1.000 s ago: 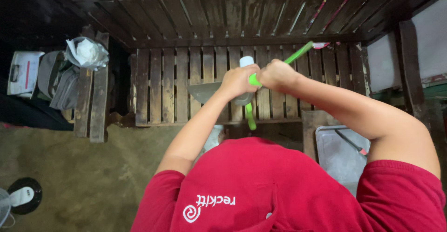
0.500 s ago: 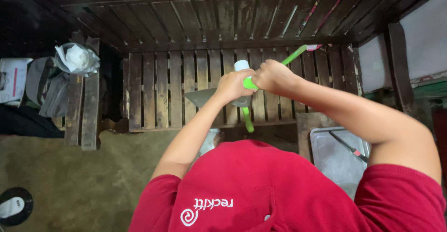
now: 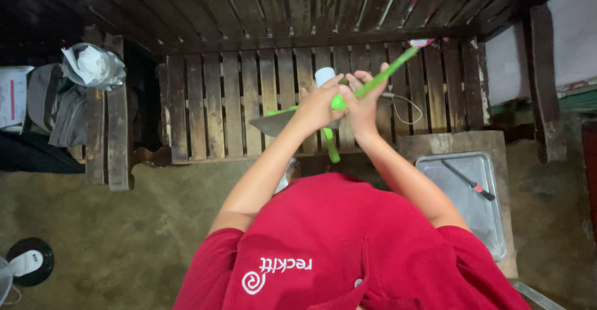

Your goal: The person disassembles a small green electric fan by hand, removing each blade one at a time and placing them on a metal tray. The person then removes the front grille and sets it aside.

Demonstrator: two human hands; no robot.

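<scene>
**Slatted bench, side stand, stool and floor**

A dark, worn wooden slatted bench (image 3: pixel 249 105) bears a thin white cable (image 3: pixel 407 108) near its right end. To its left, a narrow wooden stand (image 3: pixel 106 142) carries a crumpled clear plastic bag (image 3: pixel 93 65) and a grey cloth bag (image 3: pixel 59 114). A wooden stool (image 3: pixel 457 143) on the right holds a metal tray (image 3: pixel 463 201). On the concrete floor (image 3: pixel 124 235) sits a round black-and-white device (image 3: pixel 28 261).

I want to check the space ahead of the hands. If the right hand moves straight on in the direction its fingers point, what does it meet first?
Probably the bench backrest. The right hand points up-image along the green strip, over the slatted seat; nothing else shows in that line, though depth is unclear.
</scene>
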